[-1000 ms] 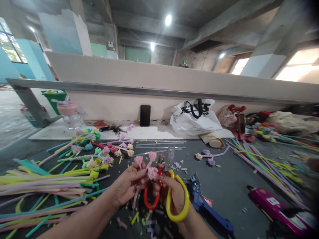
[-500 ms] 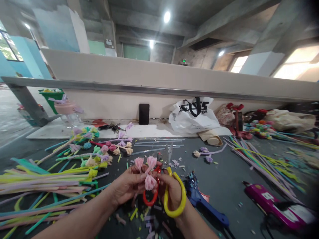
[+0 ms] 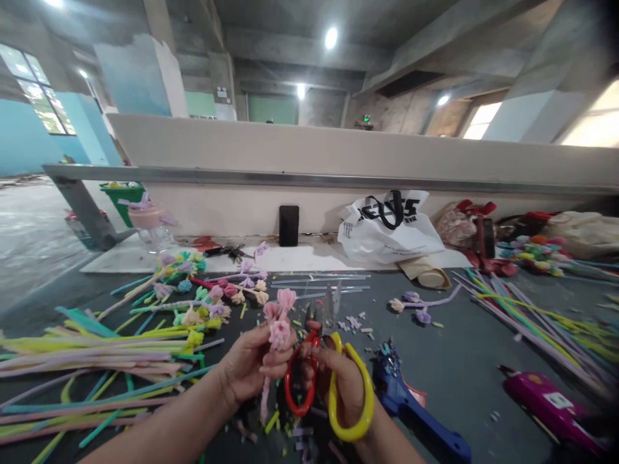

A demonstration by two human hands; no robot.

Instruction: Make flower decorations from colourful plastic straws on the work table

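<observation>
My left hand [image 3: 249,361] pinches a small sprig of fuzzy pink flowers [image 3: 279,334], whose pale stem hangs down below the fingers. Beside it, my right hand [image 3: 345,380] is wrapped round scissors [image 3: 352,428] with a red and a yellow handle loop. The handles are spread apart, and the blades point away from me, partly lost against the cluttered tabletop. Cut scraps lie beneath both hands. A blue glue gun [image 3: 411,409] rests just right of my right hand.
Colourful fuzzy stems [image 3: 97,348] pile up at left, near finished flowers [image 3: 217,293]. More stems [image 3: 532,316] and a magenta tool [image 3: 544,403] lie at right. Clear sticks [image 3: 319,283], a phone [image 3: 289,225], a white bag [image 3: 387,235] and a pink-lidded cup [image 3: 147,219] stand farther back.
The pink flowers have turned and tilted in my left hand, so the stem now shows below. My right hand and the scissors have drawn slightly away from them. The view has shifted left.
</observation>
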